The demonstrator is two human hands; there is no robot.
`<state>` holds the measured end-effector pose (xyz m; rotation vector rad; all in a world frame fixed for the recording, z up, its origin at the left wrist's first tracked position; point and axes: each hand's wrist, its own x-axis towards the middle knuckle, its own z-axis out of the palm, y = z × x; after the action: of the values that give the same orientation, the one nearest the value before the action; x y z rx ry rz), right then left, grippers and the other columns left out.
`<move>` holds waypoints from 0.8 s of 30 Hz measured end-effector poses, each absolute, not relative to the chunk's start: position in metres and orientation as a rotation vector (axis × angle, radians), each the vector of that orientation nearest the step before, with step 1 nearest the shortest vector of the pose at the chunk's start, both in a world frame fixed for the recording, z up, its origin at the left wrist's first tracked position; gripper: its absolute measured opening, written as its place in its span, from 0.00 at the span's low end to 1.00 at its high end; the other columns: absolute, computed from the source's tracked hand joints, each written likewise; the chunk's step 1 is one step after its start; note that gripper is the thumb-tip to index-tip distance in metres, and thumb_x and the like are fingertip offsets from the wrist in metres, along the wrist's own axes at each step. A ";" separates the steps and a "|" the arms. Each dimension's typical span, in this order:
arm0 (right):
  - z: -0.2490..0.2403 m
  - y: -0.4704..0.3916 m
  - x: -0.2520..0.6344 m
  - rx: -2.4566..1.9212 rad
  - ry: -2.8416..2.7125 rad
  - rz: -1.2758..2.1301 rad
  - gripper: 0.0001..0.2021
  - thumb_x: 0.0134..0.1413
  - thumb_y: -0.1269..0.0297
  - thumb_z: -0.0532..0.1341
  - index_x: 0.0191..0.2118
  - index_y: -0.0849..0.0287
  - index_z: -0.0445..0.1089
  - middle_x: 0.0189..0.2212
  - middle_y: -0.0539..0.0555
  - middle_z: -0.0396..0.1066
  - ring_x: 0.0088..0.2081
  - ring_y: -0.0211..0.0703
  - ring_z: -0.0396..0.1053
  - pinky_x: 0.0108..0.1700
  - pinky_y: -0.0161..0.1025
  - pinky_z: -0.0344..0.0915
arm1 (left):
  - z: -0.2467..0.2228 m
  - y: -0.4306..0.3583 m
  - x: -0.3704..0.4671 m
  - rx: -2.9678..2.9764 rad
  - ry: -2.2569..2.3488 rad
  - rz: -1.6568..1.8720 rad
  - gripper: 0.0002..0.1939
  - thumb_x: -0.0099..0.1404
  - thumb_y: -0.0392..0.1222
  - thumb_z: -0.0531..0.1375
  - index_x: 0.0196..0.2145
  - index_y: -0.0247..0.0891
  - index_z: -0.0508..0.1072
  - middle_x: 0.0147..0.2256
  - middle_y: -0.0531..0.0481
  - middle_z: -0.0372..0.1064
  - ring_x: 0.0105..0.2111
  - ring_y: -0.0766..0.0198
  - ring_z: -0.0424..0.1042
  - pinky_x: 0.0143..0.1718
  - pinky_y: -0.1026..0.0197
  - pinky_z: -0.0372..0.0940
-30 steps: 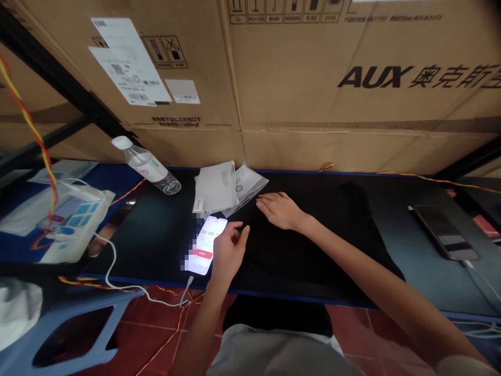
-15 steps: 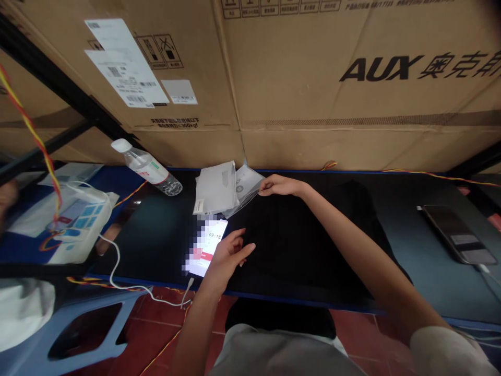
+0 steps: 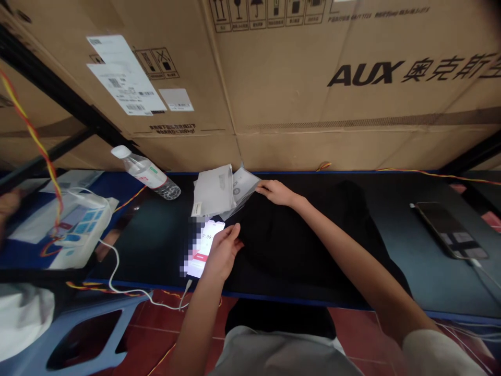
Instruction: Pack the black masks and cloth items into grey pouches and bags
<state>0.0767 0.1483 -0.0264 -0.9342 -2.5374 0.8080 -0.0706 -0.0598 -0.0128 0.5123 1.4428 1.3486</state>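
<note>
A black cloth [image 3: 313, 245], hard to separate from the dark tabletop, lies spread in front of me. My right hand [image 3: 276, 192] is closed in a pinch at the cloth's far left edge, fingertips right beside the clear plastic bags [image 3: 214, 190]. Nearer to me, my left hand [image 3: 225, 250] has its thumb and bent fingers drawn together at the cloth's near left side; the dark fabric blends in there. Under and left of this hand lies a lit phone [image 3: 203, 256], partly covered by the hand and partly pixelated.
A tilted water bottle [image 3: 151, 175] is at the back left. Behind the table [image 3: 129, 261] stands a large cardboard box [image 3: 297, 99]. A second phone [image 3: 450, 230] with a cable lies right. A power strip [image 3: 84, 230] and another person's hand [image 3: 8, 203] are at left.
The view has shifted slightly. My left hand's spread fingers have drawn together and it has moved a little up and left. My right hand keeps its pinch near the bags.
</note>
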 end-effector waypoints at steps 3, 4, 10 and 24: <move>-0.030 0.144 0.076 -1.007 -2.576 0.681 0.14 0.75 0.59 0.54 0.52 0.58 0.73 0.47 0.58 0.79 0.48 0.49 0.77 0.47 0.38 0.63 | -0.011 -0.059 -0.072 0.328 1.376 1.346 0.08 0.56 0.41 0.70 0.31 0.38 0.75 0.30 0.48 0.76 0.30 0.62 0.75 0.33 0.60 0.72; -0.031 0.143 0.076 -1.015 -2.585 0.654 0.14 0.75 0.59 0.53 0.53 0.57 0.72 0.48 0.58 0.79 0.48 0.50 0.77 0.47 0.38 0.63 | -0.008 -0.058 -0.071 0.305 1.363 1.335 0.06 0.57 0.40 0.68 0.32 0.38 0.76 0.30 0.47 0.76 0.30 0.61 0.76 0.33 0.58 0.72; -0.032 0.139 0.077 -1.005 -2.592 0.595 0.16 0.77 0.57 0.49 0.56 0.57 0.69 0.52 0.58 0.78 0.51 0.51 0.77 0.48 0.38 0.64 | -0.009 -0.045 -0.057 0.387 1.414 1.327 0.17 0.63 0.57 0.65 0.34 0.38 0.78 0.31 0.42 0.78 0.36 0.51 0.79 0.37 0.52 0.73; -0.026 0.127 0.077 -1.094 -2.742 0.215 0.22 0.77 0.49 0.42 0.57 0.53 0.66 0.43 0.58 0.80 0.43 0.55 0.79 0.40 0.41 0.63 | -0.036 -0.047 -0.057 0.619 1.829 1.452 0.28 0.58 0.68 0.65 0.24 0.39 0.69 0.22 0.54 0.65 0.29 0.62 0.68 0.31 0.61 0.65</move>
<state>0.0768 0.1266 -0.0261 -1.0936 -2.7422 0.2149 -0.0574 -0.0468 -0.0359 0.6192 1.8289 1.4519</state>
